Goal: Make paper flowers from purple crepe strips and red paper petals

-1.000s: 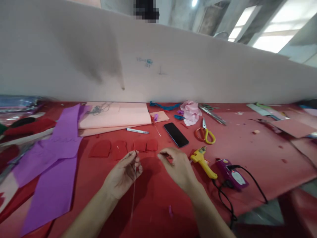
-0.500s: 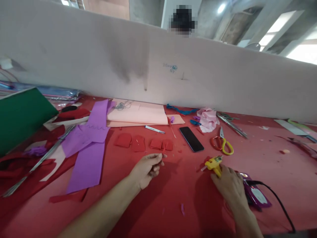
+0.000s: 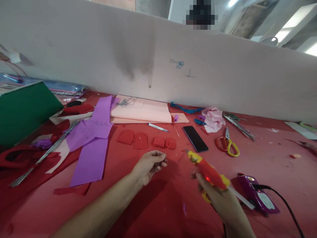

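Observation:
My left hand is closed in a pinch over the red table, its fingertips on a thin red strip. Just beyond it lie small red felt pieces: a rounded one, one with a light mark, and a pair close to the fingertips. My right hand grips a red and yellow glue gun, held above the table with its nozzle toward my left hand. A clear glue stick sticks out of its back, and a red light glows on its side.
A phone, red and yellow scissors and a white pen lie ahead. A purple device with a black cable sits right. Purple felt, metal tongs-like rods and a green box are left. A white partition stands behind.
My right hand has lifted the glue gun off the table, turned it and brought it left toward my other hand. My left hand keeps its pinch in nearly the same spot.

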The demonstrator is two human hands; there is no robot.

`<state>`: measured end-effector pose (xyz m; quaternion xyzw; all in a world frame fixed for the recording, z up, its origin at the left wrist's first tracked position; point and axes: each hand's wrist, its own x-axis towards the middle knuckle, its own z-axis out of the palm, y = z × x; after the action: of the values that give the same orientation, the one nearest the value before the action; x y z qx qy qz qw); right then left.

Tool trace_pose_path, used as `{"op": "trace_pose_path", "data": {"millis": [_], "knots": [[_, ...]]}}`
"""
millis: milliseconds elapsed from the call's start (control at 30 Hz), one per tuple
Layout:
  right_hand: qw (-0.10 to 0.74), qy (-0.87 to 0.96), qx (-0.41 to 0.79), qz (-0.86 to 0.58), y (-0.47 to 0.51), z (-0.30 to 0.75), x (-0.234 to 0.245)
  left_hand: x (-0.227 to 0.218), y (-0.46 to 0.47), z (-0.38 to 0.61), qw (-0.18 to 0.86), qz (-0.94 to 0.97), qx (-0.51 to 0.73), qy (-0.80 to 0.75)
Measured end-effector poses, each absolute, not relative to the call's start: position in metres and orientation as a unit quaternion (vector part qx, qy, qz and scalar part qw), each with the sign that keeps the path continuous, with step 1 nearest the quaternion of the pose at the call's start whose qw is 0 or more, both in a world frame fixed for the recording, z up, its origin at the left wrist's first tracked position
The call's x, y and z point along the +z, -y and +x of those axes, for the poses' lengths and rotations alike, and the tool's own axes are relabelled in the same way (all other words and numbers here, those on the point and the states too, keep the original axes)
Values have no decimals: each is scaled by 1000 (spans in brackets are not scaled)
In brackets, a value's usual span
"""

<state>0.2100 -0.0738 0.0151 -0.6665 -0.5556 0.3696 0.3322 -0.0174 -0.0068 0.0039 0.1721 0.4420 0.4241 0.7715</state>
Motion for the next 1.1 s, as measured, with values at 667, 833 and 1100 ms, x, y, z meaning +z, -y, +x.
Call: {"op": "trace_pose_path", "data": {"millis": [667, 833, 1100], "knots": [[373, 564, 290, -677, 62, 155, 22, 12, 8, -16, 765, 169, 420, -458], [386, 564, 292, -669, 59, 155, 21, 11, 7, -16, 768, 169, 422, -452], [369, 579, 288, -668, 58, 158, 18, 11, 8, -17, 767, 171, 423, -451]]}}
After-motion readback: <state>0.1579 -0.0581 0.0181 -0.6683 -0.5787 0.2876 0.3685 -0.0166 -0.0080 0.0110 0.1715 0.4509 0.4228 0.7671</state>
